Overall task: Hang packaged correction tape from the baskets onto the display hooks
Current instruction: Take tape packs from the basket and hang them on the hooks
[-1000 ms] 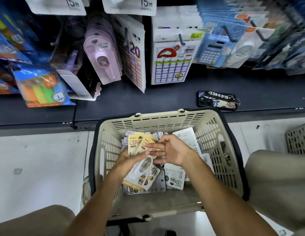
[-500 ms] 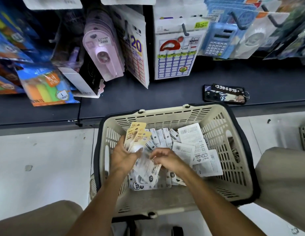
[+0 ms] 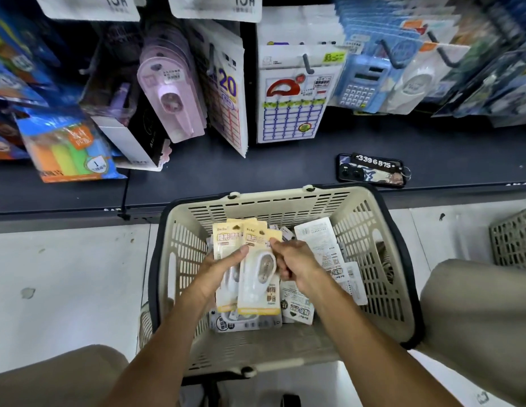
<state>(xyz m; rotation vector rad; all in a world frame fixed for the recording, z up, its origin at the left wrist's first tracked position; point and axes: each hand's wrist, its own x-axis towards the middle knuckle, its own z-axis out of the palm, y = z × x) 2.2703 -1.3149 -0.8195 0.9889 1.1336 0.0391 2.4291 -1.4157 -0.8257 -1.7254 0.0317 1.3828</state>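
Over on the far left, well away from either grip, a pack of highlighters (image 3: pixel 66 151) leans on the dark shelf (image 3: pixel 285 168), and beside it the display hooks carry lilac tape dispensers (image 3: pixel 172 95) and label sheets (image 3: pixel 291 110). Nearer me, the left hand (image 3: pixel 223 267) is the first grip: its thumb is pressed across the front of a small fan of yellow-headed correction tape packs (image 3: pixel 257 277), fingers hidden behind them, so it is pinching the bunch just above the beige basket (image 3: pixel 373 239). Just right of that, the right hand (image 3: pixel 297 264) grips the right edge of the front pack, fingers curled on it, seemingly squaring it against the others. Under and to the right of both grips many more loose packs (image 3: pixel 323 248) lie face down in the basket. Further right and up, a phone (image 3: pixel 370 171) rests on the shelf, and the corner of a second basket (image 3: pixel 512 239) shows at the frame edge. By my reckoning the job is early: a handful is gathered, none of it is on a hook yet, and most of the basket remains to be hung.
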